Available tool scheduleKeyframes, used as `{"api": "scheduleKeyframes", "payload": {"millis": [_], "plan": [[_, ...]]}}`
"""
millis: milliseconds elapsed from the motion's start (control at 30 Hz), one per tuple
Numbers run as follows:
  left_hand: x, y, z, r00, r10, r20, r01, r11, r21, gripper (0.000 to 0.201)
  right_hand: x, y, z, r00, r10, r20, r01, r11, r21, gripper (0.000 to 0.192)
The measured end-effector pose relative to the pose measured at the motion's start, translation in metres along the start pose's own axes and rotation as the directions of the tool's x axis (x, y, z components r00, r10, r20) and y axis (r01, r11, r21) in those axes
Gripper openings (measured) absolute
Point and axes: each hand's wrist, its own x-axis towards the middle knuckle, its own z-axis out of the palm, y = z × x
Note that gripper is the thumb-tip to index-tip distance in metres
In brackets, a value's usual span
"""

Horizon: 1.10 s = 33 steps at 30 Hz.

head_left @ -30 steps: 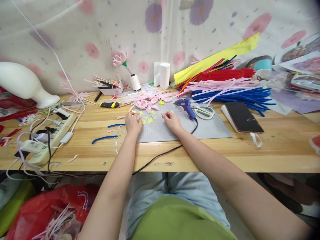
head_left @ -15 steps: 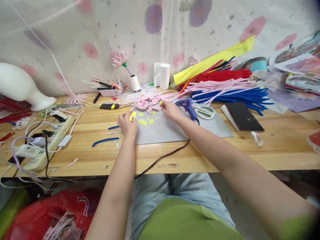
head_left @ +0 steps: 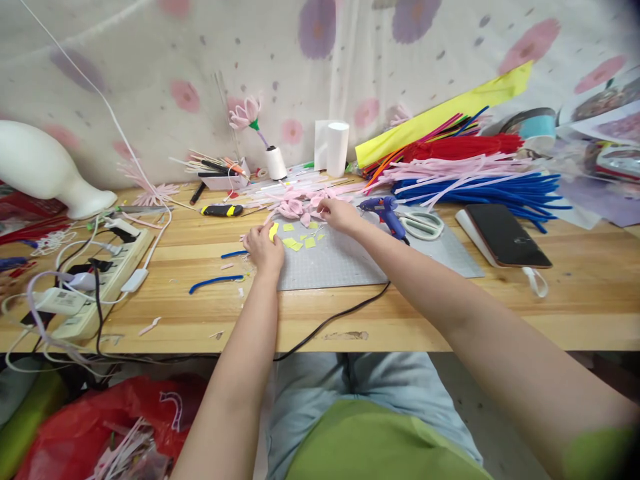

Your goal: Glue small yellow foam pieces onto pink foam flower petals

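My left hand (head_left: 263, 248) rests at the left edge of the grey cutting mat (head_left: 350, 260) and pinches a small yellow paper piece (head_left: 273, 231). Several more yellow scraps (head_left: 300, 241) lie on the mat beside it. My right hand (head_left: 339, 215) reaches to the far edge of the mat, its fingers touching the pile of pink pipe-cleaner petals (head_left: 300, 207); whether it grips one I cannot tell. A blue glue gun (head_left: 386, 212) lies just right of that hand.
White-handled scissors (head_left: 423, 225) and a black phone (head_left: 507, 235) lie right of the mat. Bundles of blue, pink and red pipe cleaners (head_left: 475, 175) fill the back right. A power strip (head_left: 95, 273) with cables sits at left; blue pipe-cleaner bits (head_left: 215, 283) and a utility knife (head_left: 221, 211) are nearby.
My right hand moved from the mat's middle up to the pink petal pile. My left hand lifted a yellow piece off the mat. The view shifted slightly.
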Motion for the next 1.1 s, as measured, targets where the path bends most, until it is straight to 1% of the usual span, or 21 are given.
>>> {"api": "scheduleKeyframes", "payload": {"millis": [33,100,133,200,267,367,433,567,633,733,833,900,967,1100], "plan": [[0.0,0.0,-0.001,1.0,0.017,0.014,-0.017,1.0,-0.002,0.036,0.0,0.003,-0.002,1.0,0.021,0.006,-0.021,1.0,0.008,0.025],[-0.001,0.001,-0.003,0.99,0.103,0.1,-0.101,0.995,-0.023,0.039,0.0,0.013,-0.008,0.996,0.062,0.056,-0.064,0.997,0.033,0.026],[-0.002,0.002,-0.004,0.974,0.163,0.159,-0.159,0.986,-0.04,0.042,-0.002,0.018,-0.011,0.992,0.079,0.095,-0.083,0.996,0.045,0.027],[-0.005,0.006,-0.005,0.923,0.282,0.263,-0.272,0.959,-0.074,0.047,-0.007,0.028,-0.016,0.985,0.088,0.148,-0.095,0.995,0.042,0.03],[-0.008,0.01,-0.004,0.879,0.354,0.319,-0.344,0.935,-0.089,0.05,-0.016,0.035,-0.018,0.992,0.052,0.113,-0.051,0.999,-0.014,0.031],[-0.013,0.014,-0.003,0.845,0.376,0.38,-0.369,0.925,-0.094,0.05,-0.031,0.043,-0.017,1.0,-0.015,-0.005,0.014,0.993,-0.121,0.03],[-0.014,0.015,-0.002,0.846,0.35,0.404,-0.346,0.934,-0.085,0.049,-0.038,0.047,-0.013,0.999,-0.017,-0.032,0.012,0.988,-0.151,0.032],[-0.012,0.012,-0.001,0.876,0.291,0.384,-0.288,0.955,-0.068,0.048,-0.047,0.053,-0.003,0.999,-0.037,-0.033,0.03,0.985,-0.171,0.035],[-0.011,0.011,-0.001,0.895,0.283,0.344,-0.279,0.958,-0.061,0.047,-0.049,0.055,0.0,0.997,-0.061,-0.051,0.051,0.985,-0.167,0.036],[-0.01,0.011,-0.002,0.927,0.278,0.253,-0.276,0.96,-0.045,0.046,-0.051,0.056,0.0,0.994,-0.075,-0.081,0.064,0.988,-0.141,0.037],[-0.012,0.013,-0.002,0.944,0.251,0.215,-0.25,0.968,-0.031,0.043,-0.052,0.056,0.0,0.99,-0.089,-0.11,0.078,0.991,-0.108,0.036],[-0.013,0.018,-0.001,0.941,0.255,0.221,-0.257,0.966,-0.022,0.04,-0.054,0.054,0.0,0.989,-0.095,-0.117,0.084,0.992,-0.091,0.035],[-0.013,0.027,0.003,0.928,0.286,0.237,-0.292,0.956,-0.01,0.035,-0.056,0.05,0.0,0.991,-0.082,-0.102,0.074,0.994,-0.076,0.034],[-0.006,0.062,0.019,0.896,0.327,0.301,-0.344,0.939,0.003,0.019,-0.06,0.042,0.001,0.998,-0.027,-0.056,0.024,0.999,-0.046,0.034]]}}
